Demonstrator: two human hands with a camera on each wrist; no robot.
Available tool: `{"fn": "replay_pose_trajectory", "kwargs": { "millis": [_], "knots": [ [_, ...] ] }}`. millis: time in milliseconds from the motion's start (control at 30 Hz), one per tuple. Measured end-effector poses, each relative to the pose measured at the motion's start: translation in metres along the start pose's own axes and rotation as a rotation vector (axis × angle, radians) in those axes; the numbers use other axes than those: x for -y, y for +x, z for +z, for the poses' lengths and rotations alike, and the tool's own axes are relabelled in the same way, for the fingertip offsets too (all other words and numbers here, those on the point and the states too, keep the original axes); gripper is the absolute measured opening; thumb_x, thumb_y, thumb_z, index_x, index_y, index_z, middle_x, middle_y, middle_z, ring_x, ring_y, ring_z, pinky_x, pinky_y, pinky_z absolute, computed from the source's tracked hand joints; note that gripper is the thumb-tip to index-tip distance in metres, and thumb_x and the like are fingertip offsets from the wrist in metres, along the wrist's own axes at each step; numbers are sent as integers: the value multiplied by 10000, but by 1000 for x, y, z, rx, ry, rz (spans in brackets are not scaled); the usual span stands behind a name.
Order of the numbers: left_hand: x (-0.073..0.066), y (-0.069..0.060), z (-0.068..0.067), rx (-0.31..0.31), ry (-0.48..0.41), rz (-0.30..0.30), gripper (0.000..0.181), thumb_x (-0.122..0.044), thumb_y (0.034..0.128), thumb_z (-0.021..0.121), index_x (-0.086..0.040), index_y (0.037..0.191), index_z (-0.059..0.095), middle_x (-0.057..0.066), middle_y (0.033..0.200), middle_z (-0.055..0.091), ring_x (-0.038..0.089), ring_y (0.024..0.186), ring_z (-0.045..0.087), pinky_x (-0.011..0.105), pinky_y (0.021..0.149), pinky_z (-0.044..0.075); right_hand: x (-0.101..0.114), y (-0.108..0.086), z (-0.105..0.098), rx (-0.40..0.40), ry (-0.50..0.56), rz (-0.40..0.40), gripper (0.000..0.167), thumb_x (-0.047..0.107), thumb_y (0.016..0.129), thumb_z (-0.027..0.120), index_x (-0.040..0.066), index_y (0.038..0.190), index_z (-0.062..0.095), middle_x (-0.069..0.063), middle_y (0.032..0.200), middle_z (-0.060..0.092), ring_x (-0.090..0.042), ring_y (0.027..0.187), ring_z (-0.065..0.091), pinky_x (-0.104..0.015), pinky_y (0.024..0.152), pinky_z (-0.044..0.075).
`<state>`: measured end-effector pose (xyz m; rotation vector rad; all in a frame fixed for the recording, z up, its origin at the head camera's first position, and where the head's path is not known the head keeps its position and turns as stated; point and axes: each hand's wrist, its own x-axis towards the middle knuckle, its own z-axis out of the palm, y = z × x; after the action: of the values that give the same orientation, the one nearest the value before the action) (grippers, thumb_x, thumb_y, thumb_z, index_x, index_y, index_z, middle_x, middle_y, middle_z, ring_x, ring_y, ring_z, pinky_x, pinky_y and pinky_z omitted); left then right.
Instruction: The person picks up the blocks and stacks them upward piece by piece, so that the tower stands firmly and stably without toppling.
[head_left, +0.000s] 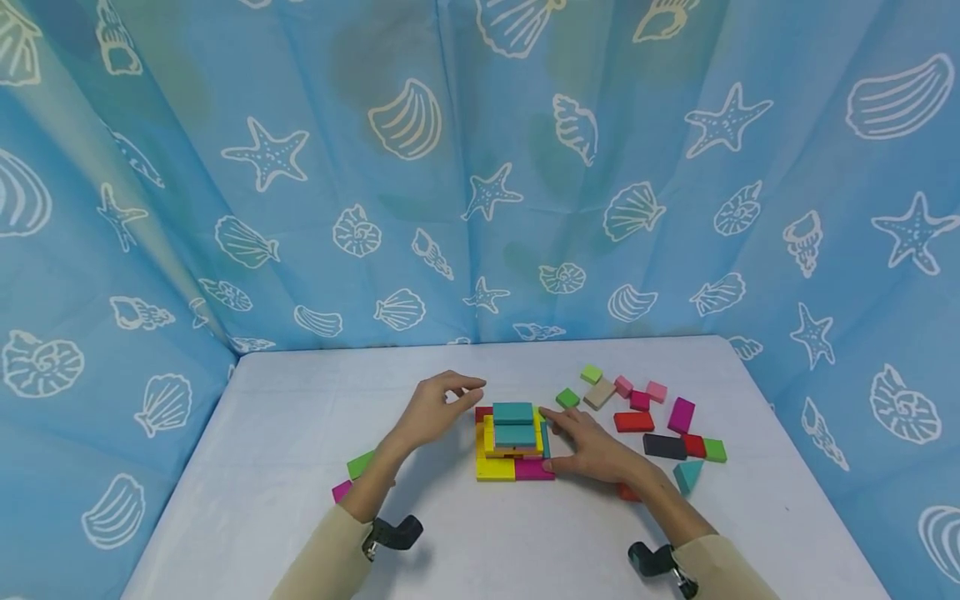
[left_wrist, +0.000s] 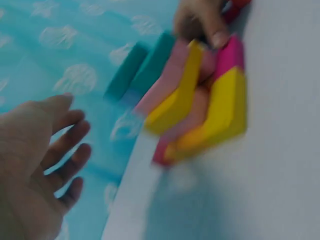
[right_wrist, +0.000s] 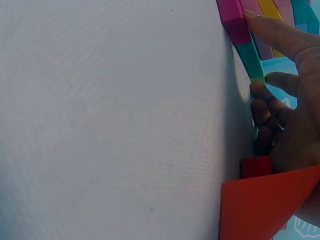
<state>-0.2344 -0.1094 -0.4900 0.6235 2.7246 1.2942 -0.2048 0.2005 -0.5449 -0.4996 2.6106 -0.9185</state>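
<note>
A layered stack of coloured blocks stands mid-table, with two teal blocks [head_left: 513, 413] on top, yellow and pink layers below, and a yellow block [head_left: 495, 472] and magenta block [head_left: 534, 470] at its front base. My left hand [head_left: 438, 408] hovers at the stack's left, apart from it, fingers loosely bent and holding nothing. At the right side of the stack is my right hand [head_left: 592, 446]. Its thumb [right_wrist: 275, 35] touches the magenta base block, while the index finger reaches the green end [right_wrist: 258, 80] of the base. The remaining fingers are loosely bent.
Loose blocks lie to the right, including a black block [head_left: 664, 447], a red block [head_left: 634, 422] and a teal triangle [head_left: 687, 477]. A green block [head_left: 360, 464] and a magenta block [head_left: 341, 491] sit beside my left forearm. A blue shell-patterned curtain [head_left: 465, 167] hangs behind the table.
</note>
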Motion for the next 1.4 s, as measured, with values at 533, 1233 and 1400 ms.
{"fn": "replay_pose_trajectory", "kwargs": {
  "millis": [533, 1233, 1400],
  "knots": [
    [84, -96, -83, 179, 182, -275, 445, -319, 807, 847, -163, 1209, 737, -28, 1081, 677, 164, 965, 576, 370, 810, 500, -1, -1, -1, -9, -14, -6, 998, 470, 724, 864, 279, 1565, 364, 4, 1316, 507, -204, 1251, 446, -502, 965, 527],
    [79, -104, -78, 147, 229, -318, 247, -259, 824, 830, -193, 1054, 768, -77, 963, 671, 125, 888, 586, 334, 753, 495, -2, -1, 3, 0, 1, -15, 989, 494, 736, 844, 301, 1570, 350, -12, 1367, 486, -220, 1282, 432, -542, 979, 508],
    [79, -110, -91, 201, 266, -414, 266, -240, 778, 864, -203, 1028, 780, -51, 1014, 664, 162, 953, 592, 393, 805, 518, -3, 0, 3, -6, -14, -9, 989, 494, 732, 848, 303, 1567, 355, 5, 1341, 496, -204, 1265, 439, -530, 989, 505]
  ]
}}
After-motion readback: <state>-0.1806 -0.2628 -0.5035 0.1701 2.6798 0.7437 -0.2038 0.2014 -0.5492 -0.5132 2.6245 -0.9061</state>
